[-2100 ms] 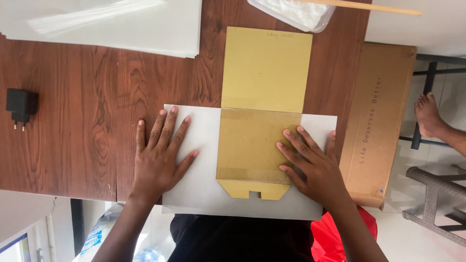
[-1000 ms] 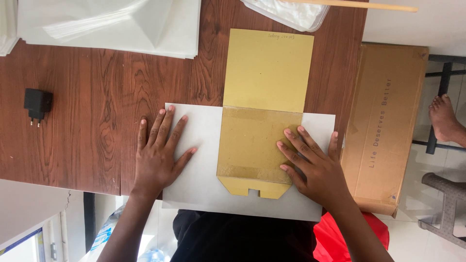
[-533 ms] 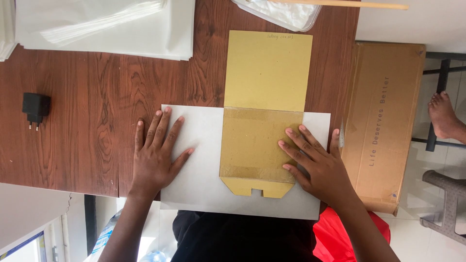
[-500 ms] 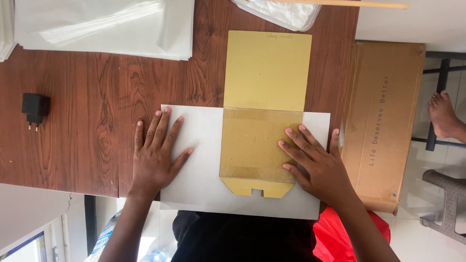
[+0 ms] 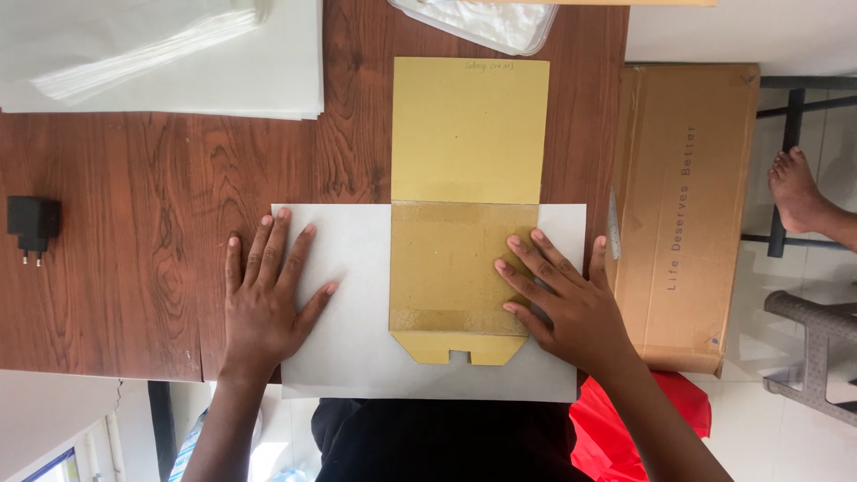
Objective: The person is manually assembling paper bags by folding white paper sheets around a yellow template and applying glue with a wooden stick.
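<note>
Nothing is moving much since the earlier frames: left hand [image 5: 265, 299] and right hand [image 5: 565, 299] are staying flat and open, gripping nothing. They are pressing a white paper sheet [image 5: 357, 303] and the flat golden cardboard envelope [image 5: 464, 232] on it, still unwrapped. Beyond the envelope, a clear plastic tray [image 5: 478, 16] is holding something white.

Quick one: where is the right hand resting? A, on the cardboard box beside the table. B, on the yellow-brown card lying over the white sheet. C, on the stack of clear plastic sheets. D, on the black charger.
B: the right hand lies flat with its fingers on the yellow-brown card, which sits on the white sheet.
</note>
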